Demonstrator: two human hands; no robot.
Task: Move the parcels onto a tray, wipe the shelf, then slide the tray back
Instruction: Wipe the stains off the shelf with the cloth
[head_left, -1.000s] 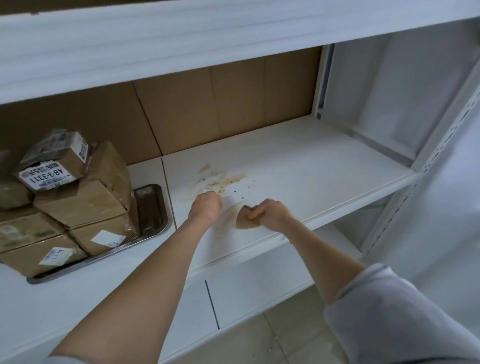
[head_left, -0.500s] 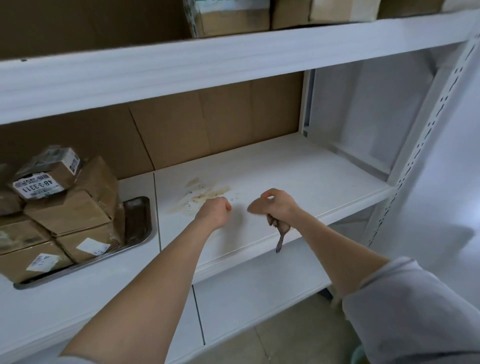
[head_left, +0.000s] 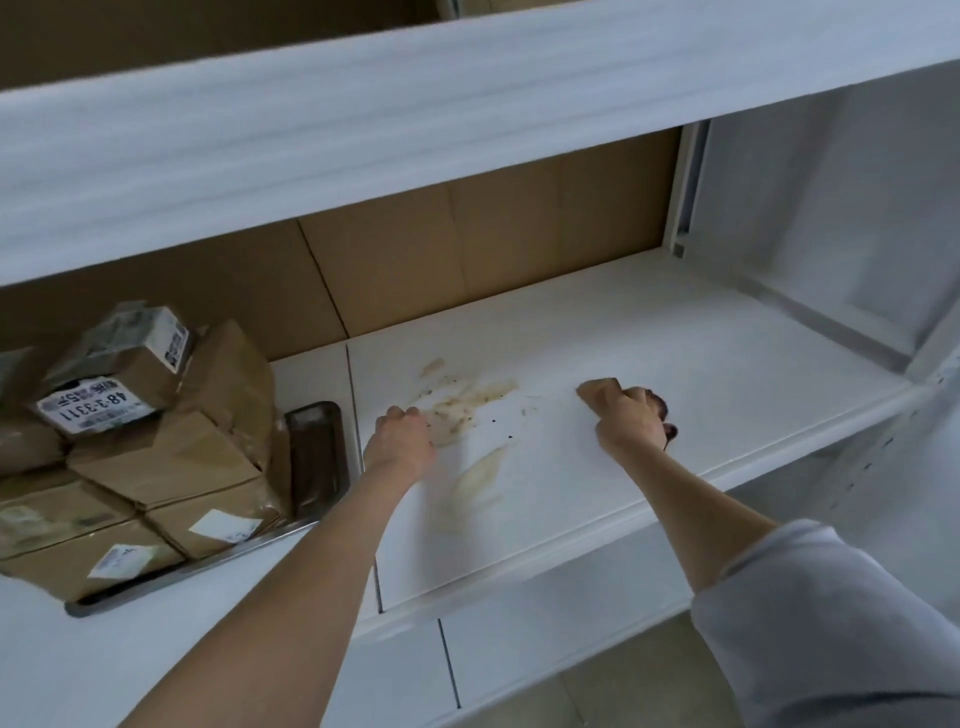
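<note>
At the lower right, sleeve (head_left: 831, 623): we see a pale sleeve pushed up the right forearm; both arms reach up and forward onto the shelf.
Tray (head_left: 318, 457): a dark metal tray sits at the lower left on the adjoining shelf panel. Only its right end is bare.
Parcels (head_left: 161, 462): brown paper parcels fill the tray in a stack. We judge the first step done.
Top parcel (head_left: 119, 379): it lies tilted on the stack, label facing us.
Tray handling: we expect a stiff tray and a fairly heavy load that slides easily on the smooth panel. Take hold at the front rim and the bare right end, and push low and slowly, since the tilted parcel could topple.
Left hand (head_left: 400, 441): fingers curled into a fist, knuckles on the shelf at the left edge of the stain. Nothing shows in it; the palm side is hidden.
Smear (head_left: 480, 475): a pale streak lies in the centre of the frame, between the two forearms.
Stain (head_left: 470, 402): brown residue with dark specks lies just beyond the smear, not yet wiped away.
Right hand (head_left: 621, 418): fingers clamped round the cloth, well to the right of the stain.
Cloth (head_left: 661, 406): dark, and only a small part shows past the fingers. We judge it soft and limp; keep it bunched and press it flat.
Shelf (head_left: 701, 364): a white panel, bare towards the right end.
Cardboard backing (head_left: 493, 249): brown sheets line the rear.
Upper shelf (head_left: 467, 130): its white front edge crosses the top of the frame.
</note>
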